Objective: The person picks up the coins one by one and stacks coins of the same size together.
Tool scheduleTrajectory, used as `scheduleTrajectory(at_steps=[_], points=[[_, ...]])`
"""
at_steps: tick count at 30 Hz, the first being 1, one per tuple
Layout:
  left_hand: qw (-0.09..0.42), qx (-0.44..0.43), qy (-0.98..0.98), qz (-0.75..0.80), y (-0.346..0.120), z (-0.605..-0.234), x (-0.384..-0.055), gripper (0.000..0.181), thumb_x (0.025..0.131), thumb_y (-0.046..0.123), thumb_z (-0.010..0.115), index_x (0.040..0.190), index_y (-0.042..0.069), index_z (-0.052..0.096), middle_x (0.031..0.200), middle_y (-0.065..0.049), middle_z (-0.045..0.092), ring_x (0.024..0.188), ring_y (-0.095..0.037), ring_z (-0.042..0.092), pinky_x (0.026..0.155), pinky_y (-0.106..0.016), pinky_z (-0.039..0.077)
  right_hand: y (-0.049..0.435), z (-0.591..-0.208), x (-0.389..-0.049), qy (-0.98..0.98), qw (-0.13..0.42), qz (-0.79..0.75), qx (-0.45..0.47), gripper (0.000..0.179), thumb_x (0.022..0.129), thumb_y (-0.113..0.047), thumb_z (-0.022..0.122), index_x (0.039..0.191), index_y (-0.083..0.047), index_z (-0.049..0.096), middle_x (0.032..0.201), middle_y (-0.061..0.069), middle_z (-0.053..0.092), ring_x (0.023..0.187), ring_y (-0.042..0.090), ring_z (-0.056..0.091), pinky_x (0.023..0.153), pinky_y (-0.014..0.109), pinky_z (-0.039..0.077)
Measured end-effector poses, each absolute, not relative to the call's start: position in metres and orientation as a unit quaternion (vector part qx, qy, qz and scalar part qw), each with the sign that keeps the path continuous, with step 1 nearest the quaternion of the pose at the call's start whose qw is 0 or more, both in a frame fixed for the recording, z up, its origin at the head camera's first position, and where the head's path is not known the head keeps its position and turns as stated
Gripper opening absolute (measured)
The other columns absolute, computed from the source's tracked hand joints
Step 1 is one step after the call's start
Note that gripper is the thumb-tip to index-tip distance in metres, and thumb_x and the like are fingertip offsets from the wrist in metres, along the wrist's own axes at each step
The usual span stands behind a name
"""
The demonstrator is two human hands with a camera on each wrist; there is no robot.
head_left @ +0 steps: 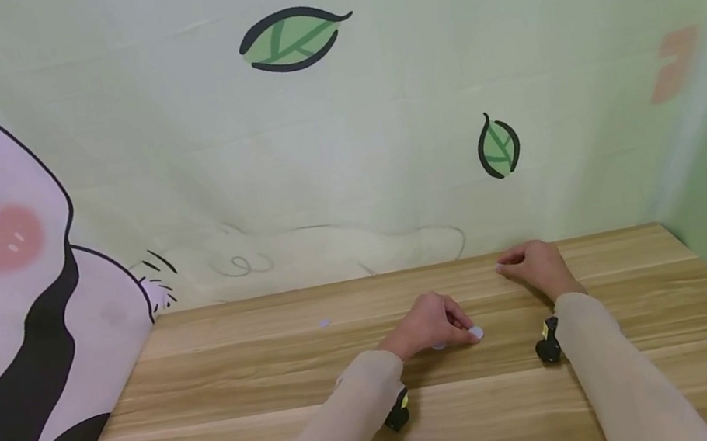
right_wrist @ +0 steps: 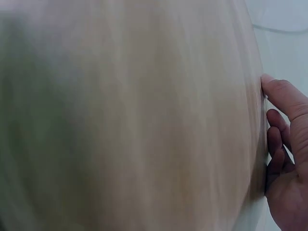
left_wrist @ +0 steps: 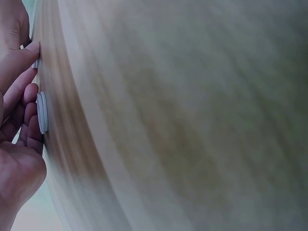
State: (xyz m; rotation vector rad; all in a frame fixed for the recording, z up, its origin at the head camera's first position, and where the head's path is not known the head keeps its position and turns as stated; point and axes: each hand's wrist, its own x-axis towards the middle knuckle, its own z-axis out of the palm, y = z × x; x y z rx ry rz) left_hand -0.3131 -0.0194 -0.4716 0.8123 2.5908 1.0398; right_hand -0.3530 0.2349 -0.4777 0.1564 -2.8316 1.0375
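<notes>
My left hand [head_left: 430,324] is low over the wooden table, thumb and index finger pinching a small white disc [head_left: 476,333] at its edge. Under the same hand, more white discs [left_wrist: 42,113] stand out beside the curled fingers in the left wrist view, looking like a thin stack. Farther back and to the right, my right hand [head_left: 538,270] pinches a small pale disc [head_left: 499,268] between thumb and index fingertips near the table's back edge. Its other fingers are curled against the tabletop in the right wrist view, where the disc is hidden.
Another small white piece [head_left: 324,323] lies on the wooden table [head_left: 247,381], left of both hands. Behind the back edge hangs a pale green cloth [head_left: 369,147] printed with leaves and a panda. Black wrist cameras [head_left: 549,348] hang below the sleeves.
</notes>
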Motion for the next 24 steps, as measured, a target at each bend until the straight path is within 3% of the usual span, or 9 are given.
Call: scheduleTrajectory(at_steps=[8,24], points=[[0.116,0.278,0.887,0.351,-0.0195,-0.4718,-0.3133,0.015,0.078,0.022,0.091,0.082,0.013,0.08,0.076,0.012,0.066,0.069,0.003,0.055,0.062,-0.014,0.046,0.2431,-0.4802,-0.3543,-0.937,0.053,0.339,0.068,0.036,0.094,-0.032,0.074,0.116,-0.003,0.076,0.115,0.018,0.073,0.114,0.039,0.062,0.1,0.054,0.046],[0.125,0.278,0.885,0.352,-0.0192,-0.4696,-0.3129,0.014,0.078,0.022,0.09,0.083,0.012,0.08,0.075,0.012,0.067,0.069,0.002,0.055,0.062,-0.014,0.046,0.2366,-0.4757,-0.3584,-0.95,0.067,0.292,0.09,0.028,0.094,-0.024,0.073,0.106,0.0,0.077,0.099,0.014,0.076,0.103,0.037,0.065,0.095,0.053,0.048]])
